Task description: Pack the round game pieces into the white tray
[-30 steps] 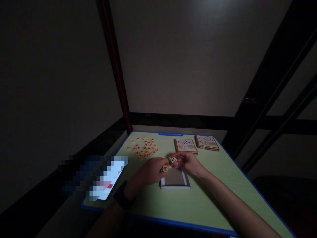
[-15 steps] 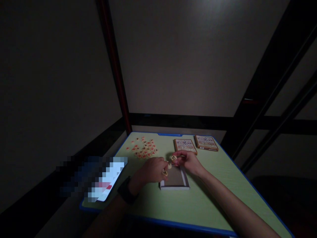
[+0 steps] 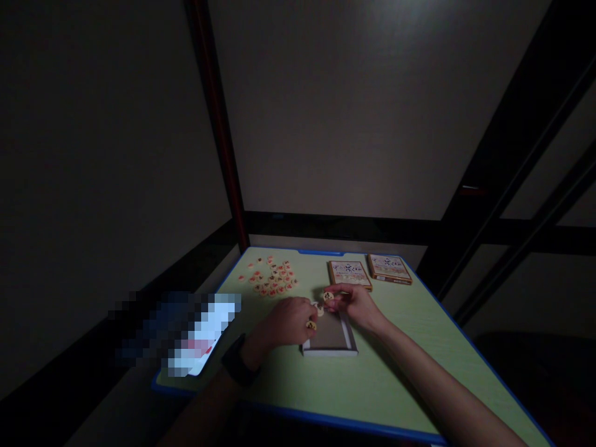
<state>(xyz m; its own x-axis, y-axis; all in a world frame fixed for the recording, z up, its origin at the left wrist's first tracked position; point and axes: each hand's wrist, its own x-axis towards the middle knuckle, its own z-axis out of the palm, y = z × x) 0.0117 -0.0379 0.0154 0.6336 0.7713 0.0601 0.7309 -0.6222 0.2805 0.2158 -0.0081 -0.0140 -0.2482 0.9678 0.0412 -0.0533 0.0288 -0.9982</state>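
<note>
My left hand [image 3: 291, 320], with a dark band on the wrist, pinches a round xiangqi piece [image 3: 311, 325] with a black character. It hangs over the left part of an open shallow box [image 3: 330, 338] with a brown inside and pale rim. My right hand [image 3: 352, 304] grips a second black-marked xiangqi piece [image 3: 328, 297] between thumb and fingers above the box's far edge. Between the two hands another pale piece [image 3: 319, 309] shows near that edge; whether a finger touches it I cannot tell.
Several loose xiangqi pieces [image 3: 277, 279], red- and black-marked, lie at the table's [image 3: 391, 379] far left. Two printed boxes, one nearer [image 3: 350, 274] and one farther right [image 3: 389, 268], stand beyond my right hand. A lit, partly pixelated screen [image 3: 205, 335] is at the left edge.
Both hands keep their hold on the pieces and stay almost still. The whole view has shifted by a few pixels.
</note>
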